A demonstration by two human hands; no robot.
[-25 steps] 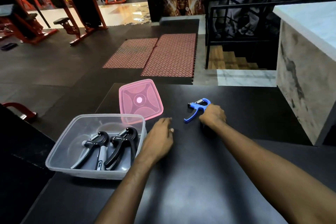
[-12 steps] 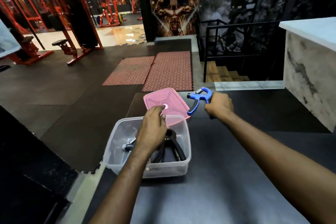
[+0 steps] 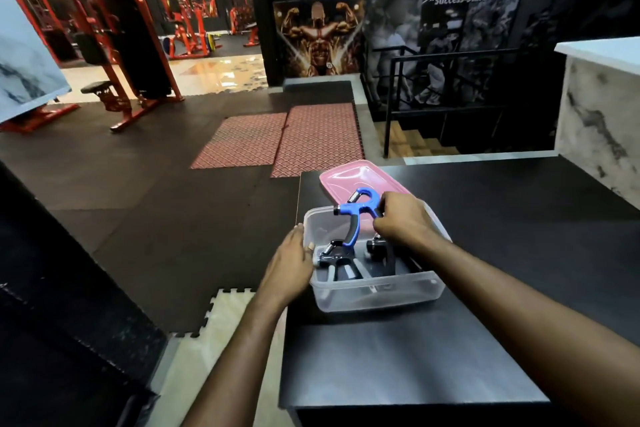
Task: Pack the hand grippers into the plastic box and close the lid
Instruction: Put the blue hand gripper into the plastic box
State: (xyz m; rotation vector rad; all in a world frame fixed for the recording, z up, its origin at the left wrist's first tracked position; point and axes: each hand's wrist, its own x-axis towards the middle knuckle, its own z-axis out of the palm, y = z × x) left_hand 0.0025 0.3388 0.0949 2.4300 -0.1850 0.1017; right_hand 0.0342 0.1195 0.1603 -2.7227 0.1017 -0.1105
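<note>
A clear plastic box stands near the left edge of a black table. Two black hand grippers lie inside it. My right hand holds a blue hand gripper over the box, its handles pointing down into it. My left hand rests against the box's left wall, fingers on the rim. The pink lid lies flat on the table just behind the box, partly hidden by the blue gripper and my right hand.
The table's left edge drops to a dark gym floor with red mats and a pale foam tile. A marble counter rises at the right. A railed stairwell lies beyond the table; red gym machines stand far left.
My right hand has carried the blue gripper from beside the lid to over the box. My left hand has moved from above the box to its left wall. The view has shifted left.
</note>
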